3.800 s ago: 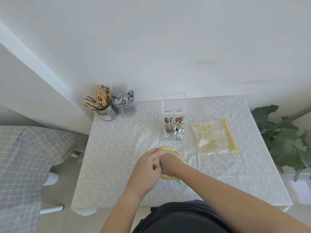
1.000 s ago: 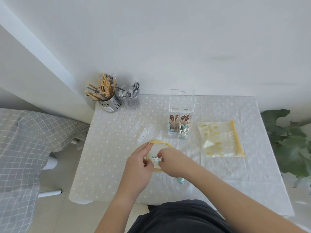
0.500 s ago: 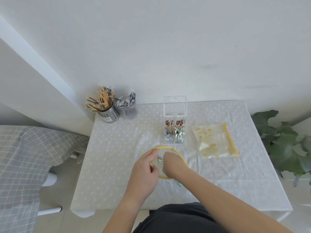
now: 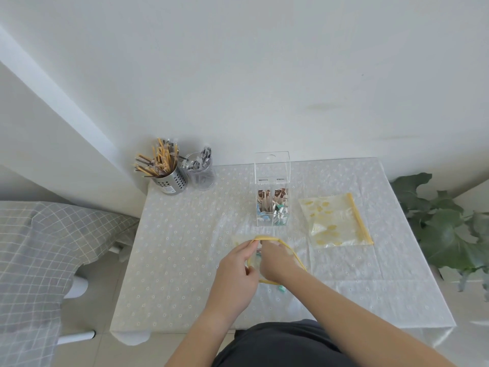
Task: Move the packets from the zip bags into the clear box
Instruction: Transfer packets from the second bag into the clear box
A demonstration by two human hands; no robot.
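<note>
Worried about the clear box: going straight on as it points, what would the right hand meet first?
Not the clear box: the right hand points left, into the open zip bag, likely meeting the left hand first.

Hard, glossy clear plastic on the box [image 4: 272,165]. Far-left corner: a brushed metal holder [image 4: 172,181], perforated, with a dull sheen. The tablecloth [image 4: 185,260] looks like matt cloth. By the right edge, the flat zip bag [image 4: 336,221] is thin, crinkly, shiny film, and so is the open zip bag [image 4: 266,237].
</note>
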